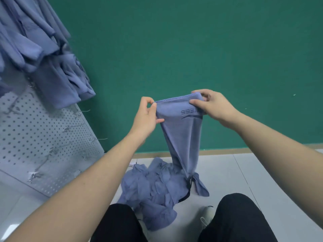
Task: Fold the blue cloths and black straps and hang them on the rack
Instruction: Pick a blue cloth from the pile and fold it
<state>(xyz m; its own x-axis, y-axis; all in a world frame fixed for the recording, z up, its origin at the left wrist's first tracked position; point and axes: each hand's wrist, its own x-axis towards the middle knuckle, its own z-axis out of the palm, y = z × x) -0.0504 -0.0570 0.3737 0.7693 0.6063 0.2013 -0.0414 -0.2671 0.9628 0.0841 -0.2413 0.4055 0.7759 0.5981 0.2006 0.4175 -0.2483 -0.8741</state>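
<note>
Green wall (174, 49) behind, pale grey floor (262, 172) below, tan skirting strip between them. Left hand (146, 117) pinches the left top corner of a blue cloth (180, 133) between thumb and forefinger, other fingers loosely curled against the fabric edge. Right hand (213, 106) pinches the right top corner, thumb on the near face, fingers wrapped over the hem. Stitched top hem runs taut between both hands; dark printed lettering and a swoosh mark sit just under it near the right hand, reading upside down. Cloth narrows downward to a knotted end with a black strap (187, 191) at the knot, hanging just above or touching the pile, can't tell which. Pile of crumpled blue cloths (150, 189) lies on the floor in front of the person's knees in black trousers (234, 220); a white shoe shows between them. Perforated white rack panel (43, 133) with metal hooks at left, more blue cloths (35, 46) hanging at its top.
</note>
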